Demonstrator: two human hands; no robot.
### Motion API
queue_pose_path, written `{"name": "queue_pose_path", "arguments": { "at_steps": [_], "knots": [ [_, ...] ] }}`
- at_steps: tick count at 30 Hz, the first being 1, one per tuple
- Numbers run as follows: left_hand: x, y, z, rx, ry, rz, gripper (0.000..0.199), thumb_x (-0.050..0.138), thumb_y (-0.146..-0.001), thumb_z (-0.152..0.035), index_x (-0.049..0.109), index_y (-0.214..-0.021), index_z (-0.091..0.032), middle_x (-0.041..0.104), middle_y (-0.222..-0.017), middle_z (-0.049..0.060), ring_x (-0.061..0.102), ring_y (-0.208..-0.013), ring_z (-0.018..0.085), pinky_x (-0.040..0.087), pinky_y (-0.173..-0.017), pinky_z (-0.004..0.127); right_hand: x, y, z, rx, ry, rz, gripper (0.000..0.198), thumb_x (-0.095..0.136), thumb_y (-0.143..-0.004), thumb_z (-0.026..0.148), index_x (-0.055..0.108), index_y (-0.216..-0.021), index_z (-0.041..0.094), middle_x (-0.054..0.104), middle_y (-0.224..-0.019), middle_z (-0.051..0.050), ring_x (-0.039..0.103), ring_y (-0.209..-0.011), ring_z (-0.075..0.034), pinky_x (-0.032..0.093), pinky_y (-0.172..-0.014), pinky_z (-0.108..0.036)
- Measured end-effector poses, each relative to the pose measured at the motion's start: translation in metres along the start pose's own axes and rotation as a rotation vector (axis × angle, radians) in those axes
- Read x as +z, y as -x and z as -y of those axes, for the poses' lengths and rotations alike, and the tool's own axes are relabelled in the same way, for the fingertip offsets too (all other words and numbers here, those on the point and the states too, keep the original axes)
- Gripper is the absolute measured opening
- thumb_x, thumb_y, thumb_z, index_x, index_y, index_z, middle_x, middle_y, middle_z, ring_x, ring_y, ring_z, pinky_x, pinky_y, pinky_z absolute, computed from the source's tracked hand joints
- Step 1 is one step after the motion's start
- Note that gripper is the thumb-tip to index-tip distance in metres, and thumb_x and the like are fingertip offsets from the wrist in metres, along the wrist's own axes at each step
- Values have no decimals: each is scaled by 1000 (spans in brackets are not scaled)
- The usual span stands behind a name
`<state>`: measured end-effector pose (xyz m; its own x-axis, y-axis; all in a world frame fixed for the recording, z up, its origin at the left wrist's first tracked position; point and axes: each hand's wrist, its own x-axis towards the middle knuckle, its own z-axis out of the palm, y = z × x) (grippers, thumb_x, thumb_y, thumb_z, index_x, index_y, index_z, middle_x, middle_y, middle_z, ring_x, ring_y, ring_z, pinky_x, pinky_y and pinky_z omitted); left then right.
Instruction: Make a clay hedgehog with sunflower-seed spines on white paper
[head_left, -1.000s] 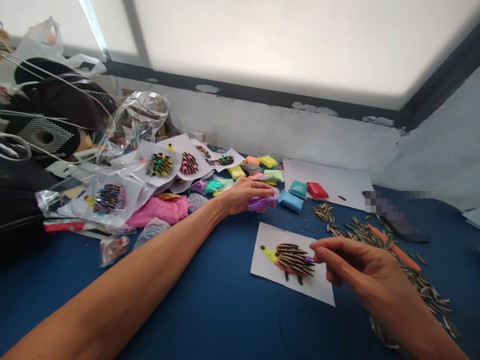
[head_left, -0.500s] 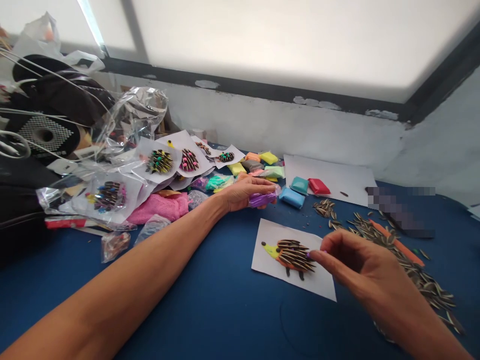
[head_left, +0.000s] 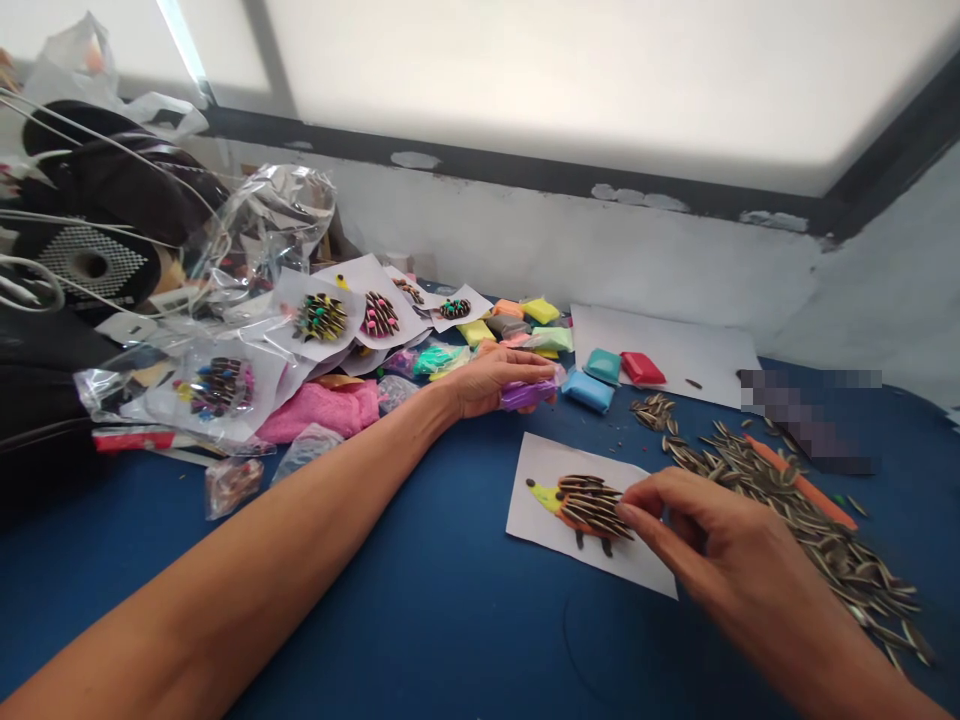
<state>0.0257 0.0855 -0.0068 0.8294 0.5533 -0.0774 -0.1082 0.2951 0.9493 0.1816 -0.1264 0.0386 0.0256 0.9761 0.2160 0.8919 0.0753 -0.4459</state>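
Just now, the left hand [head_left: 487, 384] reaches across a dark blue surface [head_left: 435, 600] with its fingers closed around a soft purple clay packet in clear wrapping [head_left: 527, 393], held slightly above the near edge of a cluster of other packets. The right hand [head_left: 731, 535] is over the right edge of a small white paper card [head_left: 534, 522], which lies flat on the surface. On that card sits a hedgehog figure [head_left: 592, 508] with a yellow-green face, an orange body, short dark legs and spines of striped sunflower seeds. The right hand's fingers are brought narrowly together at the hedgehog's rear end, covering it; whether they hold something small cannot be told. Just right of the purple packet lie a light-blue square packet [head_left: 587, 391], a teal packet [head_left: 602, 366] and a red packet [head_left: 643, 368], the last resting partly on a large white paper sheet [head_left: 675, 345]. Loose striped seeds [head_left: 844, 560] spread beyond the right hand, around a flat orange stick [head_left: 817, 492]. At left, a bright pink cloth [head_left: 326, 412] lies near further seed-spined figures on paper [head_left: 324, 320].
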Motion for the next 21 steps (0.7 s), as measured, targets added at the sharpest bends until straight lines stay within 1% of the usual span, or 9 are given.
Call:
{"name": "queue_pose_path", "arguments": {
  "at_steps": [4, 9, 13, 17, 19, 21],
  "knots": [
    [-1, 0, 1, 7, -8, 2, 19, 66, -85, -19, 63, -100, -7, 65, -76, 7, 61, -66, 11, 45, -54, 21, 4, 0, -3, -11, -8, -4, 21, 56, -87, 39, 73, -82, 27, 67, -74, -1, 50, -46, -11, 37, -41, -26],
    [-2, 0, 1, 2, -5, 0, 20, 64, -86, -18, 63, -103, -7, 66, -77, 7, 62, -66, 11, 47, -56, 22, 8, 2, -4, -11, -52, 40, 20, 55, -87, 35, 73, -85, 26, 69, -81, -3, 55, -52, -12, 42, -44, -25],
    [-1, 0, 0, -13, -3, -7, 21, 65, -86, -18, 63, -104, -7, 66, -77, 7, 62, -65, 11, 47, -58, 23, 9, 1, -4, -32, -25, 12, 18, 55, -87, 33, 72, -85, 26, 66, -75, -1, 47, -46, -10, 38, -41, -25],
    [1, 0, -1, -21, -8, -7, 18, 62, -87, -17, 63, -102, -7, 67, -74, 6, 61, -62, 10, 47, -57, 23, 8, 0, -3, -41, 17, -21, 18, 57, -85, 36, 69, -78, 25, 60, -64, 1, 42, -43, -10, 35, -39, -24],
    [1, 0, -2, -23, -2, -10, 15, 59, -89, -15, 63, -101, -7, 67, -73, 6, 61, -61, 10, 46, -56, 22, 8, 0, -2, -42, 42, -38, 18, 58, -85, 37, 68, -76, 24, 57, -60, 1, 41, -41, -10, 33, -37, -24],
    [2, 0, -2, -29, 1, -12, 14, 56, -90, -13, 63, -100, -7, 67, -73, 6, 60, -61, 10, 46, -55, 22, 8, 0, -2, -53, 42, -46, 20, 57, -85, 38, 70, -79, 24, 58, -61, 1, 42, -41, -10, 35, -37, -24]
  ]
}}
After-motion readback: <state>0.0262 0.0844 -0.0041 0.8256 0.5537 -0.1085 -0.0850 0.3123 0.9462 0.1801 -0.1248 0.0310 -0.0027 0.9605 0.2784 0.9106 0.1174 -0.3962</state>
